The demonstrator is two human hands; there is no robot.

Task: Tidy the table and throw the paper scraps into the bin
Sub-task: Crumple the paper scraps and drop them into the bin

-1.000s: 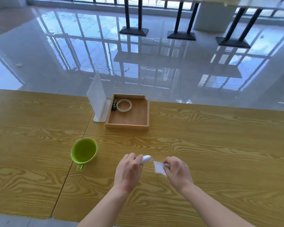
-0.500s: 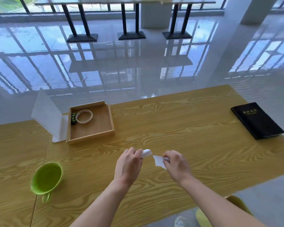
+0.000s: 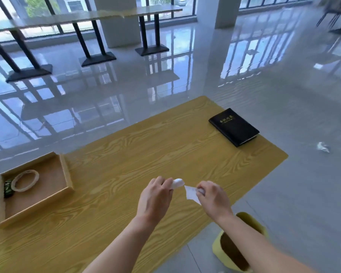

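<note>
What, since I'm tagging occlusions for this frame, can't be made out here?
All in the head view:
- White object: fingers of the left hand cover most of it, so what it is is unclear.
- Bin: the right forearm crosses it and the bottom edge cuts it off; its contents are hidden.
- Black book: the gold cover lettering is too small to read.
- Dark green item in the wooden tray: label blurred.
- Crumpled thing on the floor: too small to identify.

The right forearm [image 3: 250, 239] is covering part of the yellow bin [image 3: 218, 249] at five o'clock, and the bottom edge is cutting off its base. The left hand [image 3: 155, 198] is hiding most of a white object [image 3: 178, 182]. The black book [image 3: 233, 127] at two o'clock is showing gold lettering too small to read.
</note>
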